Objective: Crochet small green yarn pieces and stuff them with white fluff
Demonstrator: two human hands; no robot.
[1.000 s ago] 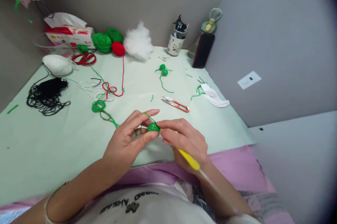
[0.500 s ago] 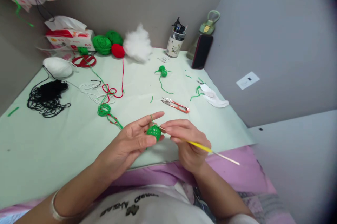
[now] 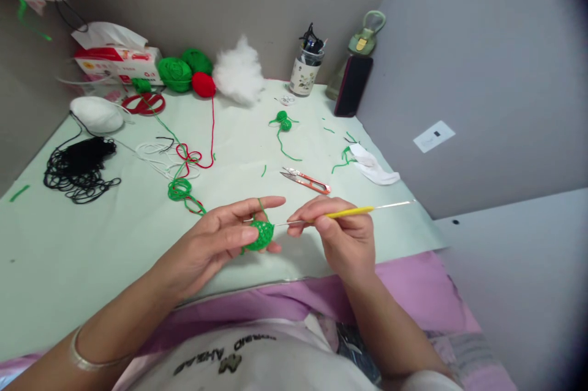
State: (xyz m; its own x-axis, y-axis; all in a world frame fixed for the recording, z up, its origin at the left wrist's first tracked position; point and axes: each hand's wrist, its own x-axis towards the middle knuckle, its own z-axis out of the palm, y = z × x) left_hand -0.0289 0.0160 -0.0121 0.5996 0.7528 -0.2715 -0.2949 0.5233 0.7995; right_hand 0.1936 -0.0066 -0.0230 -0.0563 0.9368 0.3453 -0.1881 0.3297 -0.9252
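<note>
Between the thumb and fingers of my left hand (image 3: pixel 220 238) is a small round green crochet piece (image 3: pixel 263 235). A strand of green yarn (image 3: pixel 261 206) runs from it over my raised index finger. My right hand (image 3: pixel 342 235) grips a crochet hook (image 3: pixel 351 212) by its yellow handle, fingers closed around it. The hook's thin metal tip reaches the right edge of the crochet piece, and its other end points up to the right. Just beyond my hands lie orange-handled thread snips (image 3: pixel 305 181).
Farther back are two joined green balls (image 3: pixel 283 121), white stuffing (image 3: pixel 239 72), green yarn (image 3: pixel 175 74) and red yarn (image 3: pixel 203 84). Tangled black yarn (image 3: pixel 80 164) lies left. A pen jar (image 3: pixel 304 75), phone (image 3: pixel 353 86) and bottle (image 3: pixel 362 43) stand near the wall. White cloth (image 3: pixel 374 165) lies right.
My right hand has drawn away to the right, and the hook has swung from slanting down to nearly level. The crochet piece has turned and shifted slightly left in my left hand.
</note>
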